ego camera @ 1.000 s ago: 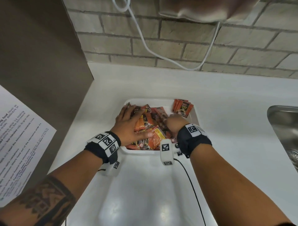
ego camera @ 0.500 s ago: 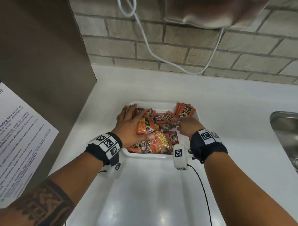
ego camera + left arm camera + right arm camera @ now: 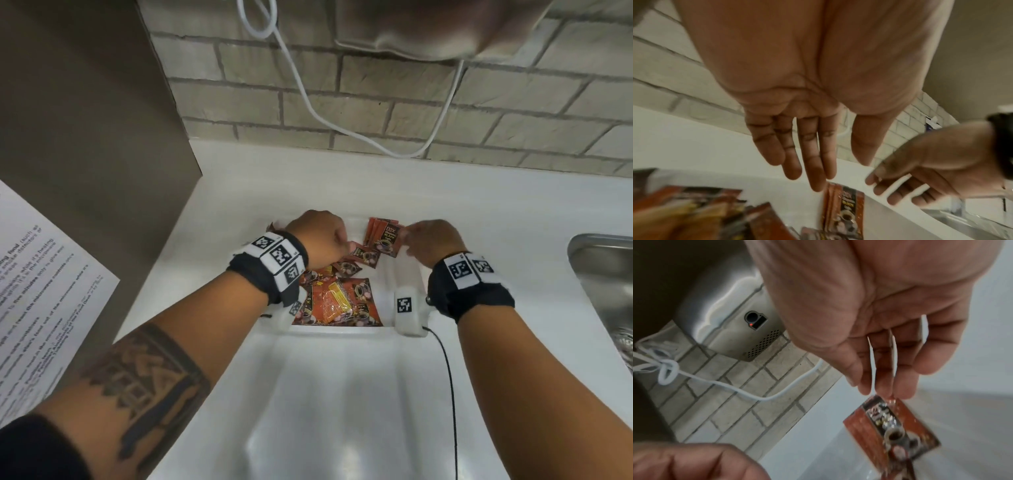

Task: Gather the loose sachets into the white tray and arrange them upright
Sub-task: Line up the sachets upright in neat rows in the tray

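A white tray (image 3: 342, 330) sits on the white counter. Several orange-brown coffee sachets (image 3: 339, 301) lie flat and jumbled in its near half. A small stack of sachets (image 3: 383, 236) stands upright in the far right corner. My left hand (image 3: 318, 236) hovers over the far side, fingers straight, and its middle fingertip reaches the top of the upright stack (image 3: 842, 203). My right hand (image 3: 431, 240) is at the tray's right rim. Its straight fingertips (image 3: 888, 391) touch the stack's upper edge (image 3: 892, 426). Neither hand grips anything.
A steel sink (image 3: 603, 274) lies to the right. A brown panel (image 3: 85, 120) with a printed sheet (image 3: 41, 274) stands on the left. A white cable (image 3: 308, 102) hangs on the brick wall below a metal appliance (image 3: 428, 27). A black cable (image 3: 448, 377) trails from my right wrist.
My left hand lifted off the flat pile and moved toward the far side. My right hand moved from the pile's middle right and back to the upright stack.
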A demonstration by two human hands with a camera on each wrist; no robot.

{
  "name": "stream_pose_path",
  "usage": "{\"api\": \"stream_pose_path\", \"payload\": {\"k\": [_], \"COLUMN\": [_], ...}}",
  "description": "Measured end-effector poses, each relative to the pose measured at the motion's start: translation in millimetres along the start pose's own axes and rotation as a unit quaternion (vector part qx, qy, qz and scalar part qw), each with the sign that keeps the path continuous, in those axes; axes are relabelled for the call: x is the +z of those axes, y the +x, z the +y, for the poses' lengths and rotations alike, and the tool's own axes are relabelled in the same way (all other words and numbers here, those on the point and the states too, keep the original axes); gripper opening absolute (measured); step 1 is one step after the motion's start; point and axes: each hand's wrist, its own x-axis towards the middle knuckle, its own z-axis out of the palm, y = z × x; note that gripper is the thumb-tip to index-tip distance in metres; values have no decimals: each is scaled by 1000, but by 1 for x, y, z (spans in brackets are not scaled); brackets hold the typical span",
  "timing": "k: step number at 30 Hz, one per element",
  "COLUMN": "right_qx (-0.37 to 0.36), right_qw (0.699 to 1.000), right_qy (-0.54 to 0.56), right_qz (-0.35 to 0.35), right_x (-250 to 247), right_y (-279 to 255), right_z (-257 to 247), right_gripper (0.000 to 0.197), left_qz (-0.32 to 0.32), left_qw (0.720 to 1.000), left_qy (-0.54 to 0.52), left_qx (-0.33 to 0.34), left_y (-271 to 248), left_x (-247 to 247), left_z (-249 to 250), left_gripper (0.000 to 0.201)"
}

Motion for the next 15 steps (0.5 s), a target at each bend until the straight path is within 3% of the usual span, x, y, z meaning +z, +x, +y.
{"api": "stream_pose_path", "payload": {"k": [2, 4, 8, 12, 13, 15], "right_qx": [-10, -14, -25, -52, -63, -75], "right_qw": [999, 997, 994, 996, 995, 994], "right_qy": [-26, -78, -108, -77, -73, -75], "right_qz": [23, -13, 1, 2, 4, 0], "right_x": [-11, -20, -23, -23, -21, -20], "right_y": [9, 17, 37, 53, 58, 63], "right_z": [2, 4, 9, 6, 5, 3], "right_gripper": [36, 40, 37, 36, 38, 39], "left_qz": [-61, -111, -158, -198, -210, -225], "left_qw": [997, 989, 973, 942, 940, 926], "left_qy": [39, 92, 163, 270, 269, 302], "left_qx": [10, 20, 31, 28, 22, 35], "left_y": [15, 33, 76, 149, 167, 178], "left_x": [16, 32, 69, 125, 138, 145], "left_z": [18, 39, 73, 60, 57, 54], "left_gripper": [30, 34, 52, 68, 68, 47]}}
